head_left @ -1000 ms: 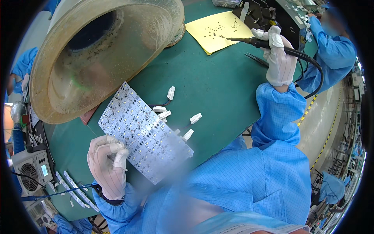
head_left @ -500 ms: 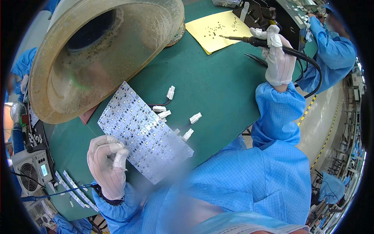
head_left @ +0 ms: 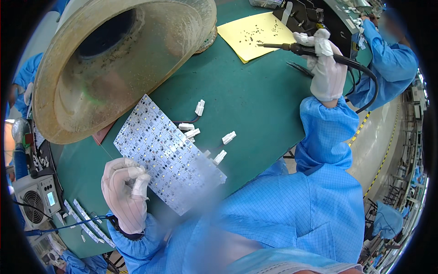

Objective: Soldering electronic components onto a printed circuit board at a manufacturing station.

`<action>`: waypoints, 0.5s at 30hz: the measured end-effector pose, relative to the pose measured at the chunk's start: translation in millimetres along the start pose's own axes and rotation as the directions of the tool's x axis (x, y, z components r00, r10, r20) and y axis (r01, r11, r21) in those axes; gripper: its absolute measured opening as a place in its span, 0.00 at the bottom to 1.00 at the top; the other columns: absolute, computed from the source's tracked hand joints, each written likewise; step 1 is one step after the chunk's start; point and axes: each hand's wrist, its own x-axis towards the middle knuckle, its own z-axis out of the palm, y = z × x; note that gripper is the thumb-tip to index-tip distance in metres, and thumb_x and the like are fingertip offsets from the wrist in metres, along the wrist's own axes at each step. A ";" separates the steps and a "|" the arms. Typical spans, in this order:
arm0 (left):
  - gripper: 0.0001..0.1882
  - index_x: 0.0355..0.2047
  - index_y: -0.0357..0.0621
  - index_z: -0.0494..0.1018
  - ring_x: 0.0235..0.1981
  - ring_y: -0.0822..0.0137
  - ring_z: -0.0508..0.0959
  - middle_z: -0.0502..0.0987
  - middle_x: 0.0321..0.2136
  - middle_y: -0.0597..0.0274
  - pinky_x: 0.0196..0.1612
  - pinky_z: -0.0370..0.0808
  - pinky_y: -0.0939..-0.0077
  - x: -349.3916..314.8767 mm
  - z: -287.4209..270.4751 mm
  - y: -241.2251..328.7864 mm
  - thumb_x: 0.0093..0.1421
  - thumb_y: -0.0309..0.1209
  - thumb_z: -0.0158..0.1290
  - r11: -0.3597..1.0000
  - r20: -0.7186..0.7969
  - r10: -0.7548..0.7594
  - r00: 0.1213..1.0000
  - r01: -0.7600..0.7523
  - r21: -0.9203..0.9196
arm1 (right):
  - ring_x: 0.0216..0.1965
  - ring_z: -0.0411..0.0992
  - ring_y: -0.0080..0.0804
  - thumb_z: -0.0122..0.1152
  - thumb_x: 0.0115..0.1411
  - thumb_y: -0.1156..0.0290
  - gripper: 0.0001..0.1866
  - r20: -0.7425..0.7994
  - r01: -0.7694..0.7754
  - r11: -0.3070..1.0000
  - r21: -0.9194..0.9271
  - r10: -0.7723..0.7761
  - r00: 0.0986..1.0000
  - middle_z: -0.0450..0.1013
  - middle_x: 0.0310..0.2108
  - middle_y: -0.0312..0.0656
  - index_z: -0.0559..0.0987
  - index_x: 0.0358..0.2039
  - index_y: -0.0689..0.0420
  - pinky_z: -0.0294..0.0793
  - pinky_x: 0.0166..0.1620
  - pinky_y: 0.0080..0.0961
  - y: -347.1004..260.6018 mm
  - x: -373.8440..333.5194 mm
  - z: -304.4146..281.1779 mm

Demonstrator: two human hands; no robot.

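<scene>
My gloved right hand (head_left: 326,68) grips a soldering iron (head_left: 301,49), its tip pointing left over a yellow sheet (head_left: 255,32) dotted with small dark bits. At the left edge of a white circuit board (head_left: 159,150), my gloved left hand (head_left: 125,192) is closed in a pinch. A thin strand that looks like solder wire (head_left: 106,152) runs out of its back toward the upper left. The board lies tilted on the green mat, covered in rows of small chips. White plug connectors (head_left: 200,108) on wires lie along its right side.
A large, stained fume hood (head_left: 123,77) arches over the upper left. Tweezers (head_left: 300,69) lie beside my right hand. At the left stand a grey box with a fan and display (head_left: 39,201) and narrow LED strips (head_left: 84,221). A co-worker in blue (head_left: 390,59) sits at the far right.
Very little differs. The soldering iron and my right hand have shifted slightly, with the tip still over the yellow sheet. My left hand stays at the board's edge.
</scene>
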 end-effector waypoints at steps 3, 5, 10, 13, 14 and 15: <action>0.10 0.28 0.41 0.72 0.29 0.66 0.74 0.72 0.32 0.57 0.29 0.72 0.75 0.6 -0.6 -0.9 0.45 0.20 0.61 1.000 0.008 0.008 1.000 -0.008 0.018 | 0.31 0.75 0.26 0.51 0.65 0.54 0.24 0.016 -0.032 0.997 0.070 0.031 0.999 0.78 0.36 0.45 0.77 0.40 0.66 0.72 0.31 0.20 0.1 4.0 -3.8; 0.10 0.28 0.41 0.72 0.29 0.66 0.74 0.72 0.32 0.57 0.29 0.72 0.75 0.8 -0.6 -0.4 0.45 0.20 0.61 1.000 0.012 0.016 1.000 -0.016 0.024 | 0.32 0.75 0.27 0.51 0.65 0.53 0.25 -0.024 0.012 0.997 0.074 -0.010 1.000 0.79 0.36 0.45 0.78 0.40 0.67 0.72 0.31 0.20 10.0 5.0 -3.4; 0.11 0.27 0.41 0.72 0.29 0.65 0.74 0.73 0.32 0.57 0.30 0.73 0.74 1.1 -1.1 1.5 0.43 0.20 0.61 0.999 0.008 0.019 1.000 -0.019 0.038 | 0.36 0.76 0.28 0.51 0.65 0.52 0.25 -0.090 -0.006 0.992 0.126 0.017 0.996 0.79 0.35 0.44 0.78 0.38 0.66 0.71 0.32 0.19 7.7 0.3 0.7; 0.07 0.28 0.40 0.68 0.31 0.67 0.72 0.71 0.33 0.56 0.36 0.72 0.75 1.0 -3.2 4.9 0.50 0.21 0.55 0.997 0.060 0.001 0.998 -0.006 0.081 | 0.36 0.76 0.28 0.51 0.65 0.52 0.25 -0.063 -0.013 1.000 0.022 0.015 0.998 0.79 0.35 0.44 0.79 0.37 0.66 0.70 0.32 0.17 0.2 0.2 -0.8; 0.07 0.28 0.40 0.68 0.31 0.67 0.72 0.71 0.33 0.56 0.36 0.72 0.75 0.5 -3.5 4.4 0.50 0.21 0.55 0.997 0.058 0.000 0.998 -0.005 0.082 | 0.28 0.71 0.22 0.54 0.64 0.53 0.22 -0.033 -0.001 0.996 0.089 0.004 0.999 0.75 0.28 0.39 0.79 0.36 0.64 0.67 0.27 0.15 -4.8 0.3 2.4; 0.08 0.28 0.40 0.68 0.31 0.67 0.72 0.71 0.33 0.56 0.37 0.72 0.75 0.3 -3.9 3.8 0.49 0.20 0.55 0.996 0.062 0.005 0.998 -0.010 0.084 | 0.19 0.66 0.16 0.57 0.62 0.55 0.19 -0.004 0.009 0.988 0.157 -0.009 1.000 0.72 0.21 0.35 0.79 0.35 0.62 0.64 0.22 0.14 -7.5 -0.1 4.6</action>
